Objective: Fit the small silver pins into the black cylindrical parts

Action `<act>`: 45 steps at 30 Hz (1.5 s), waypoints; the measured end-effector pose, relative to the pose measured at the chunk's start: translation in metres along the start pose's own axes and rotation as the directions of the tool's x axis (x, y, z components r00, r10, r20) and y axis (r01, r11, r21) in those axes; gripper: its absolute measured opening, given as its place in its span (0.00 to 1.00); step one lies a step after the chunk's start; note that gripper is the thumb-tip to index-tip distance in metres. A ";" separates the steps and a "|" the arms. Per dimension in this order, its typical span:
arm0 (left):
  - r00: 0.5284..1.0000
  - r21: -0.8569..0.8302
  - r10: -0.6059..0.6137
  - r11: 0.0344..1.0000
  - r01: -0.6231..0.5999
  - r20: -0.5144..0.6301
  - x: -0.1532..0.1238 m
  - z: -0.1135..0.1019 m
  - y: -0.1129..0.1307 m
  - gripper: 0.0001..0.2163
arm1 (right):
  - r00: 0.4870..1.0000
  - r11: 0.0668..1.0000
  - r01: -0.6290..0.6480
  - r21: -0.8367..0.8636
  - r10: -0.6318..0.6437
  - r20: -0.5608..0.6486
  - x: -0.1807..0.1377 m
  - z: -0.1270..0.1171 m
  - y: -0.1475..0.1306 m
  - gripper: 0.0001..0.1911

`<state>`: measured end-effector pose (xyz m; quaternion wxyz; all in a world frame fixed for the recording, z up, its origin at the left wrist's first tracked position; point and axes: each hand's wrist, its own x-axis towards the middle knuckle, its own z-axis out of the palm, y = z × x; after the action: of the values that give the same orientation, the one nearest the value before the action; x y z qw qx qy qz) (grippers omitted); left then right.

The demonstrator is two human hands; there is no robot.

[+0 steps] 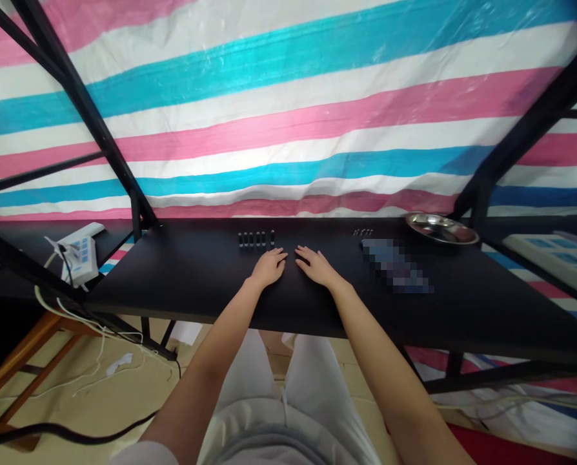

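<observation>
Small dark cylinders w/ silvery ends in L-R row on flat black worktop, just fwd-left of L hand; R hand farther off. Both hands' fingers slightly apart, empty.

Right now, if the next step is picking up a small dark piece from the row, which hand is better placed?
Probably the left hand: it lies on the black table, close to the small dark pieces. The right hand lies farther from them; both look empty.
</observation>
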<state>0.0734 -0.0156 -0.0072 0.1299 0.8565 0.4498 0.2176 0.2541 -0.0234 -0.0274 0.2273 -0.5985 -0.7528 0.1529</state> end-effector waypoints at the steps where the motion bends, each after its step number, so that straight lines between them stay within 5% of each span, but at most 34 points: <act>1: 1.000 -0.002 0.000 1.000 0.000 -0.001 0.000 0.000 0.000 0.17 | 1.000 1.000 -0.003 0.000 0.003 0.003 0.000 0.000 0.000 0.22; 27: 1.000 -0.014 -0.007 1.000 0.007 0.008 -0.001 -0.002 0.001 0.17 | 1.000 1.000 -0.009 0.006 0.009 0.001 -0.001 -0.001 -0.003 0.22; 33: 0.989 -0.084 0.005 0.996 -0.018 -0.148 -0.002 -0.004 0.004 0.16 | 1.000 1.000 0.000 0.007 0.000 -0.021 -0.001 0.000 -0.002 0.22; 37: 0.947 -0.134 -0.171 0.981 0.139 -0.271 -0.003 -0.008 0.010 0.22 | 1.000 1.000 -0.009 0.009 0.009 -0.012 -0.002 0.000 -0.004 0.22; 45: 0.918 -0.029 -0.344 0.938 0.345 -0.197 0.020 -0.024 0.023 0.30 | 1.000 1.000 -0.006 0.014 0.006 -0.014 -0.002 -0.001 -0.003 0.22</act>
<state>0.0879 -0.0115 0.0279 0.1177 0.7384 0.6047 0.2744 0.2524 -0.0258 -0.0254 0.2361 -0.6003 -0.7483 0.1547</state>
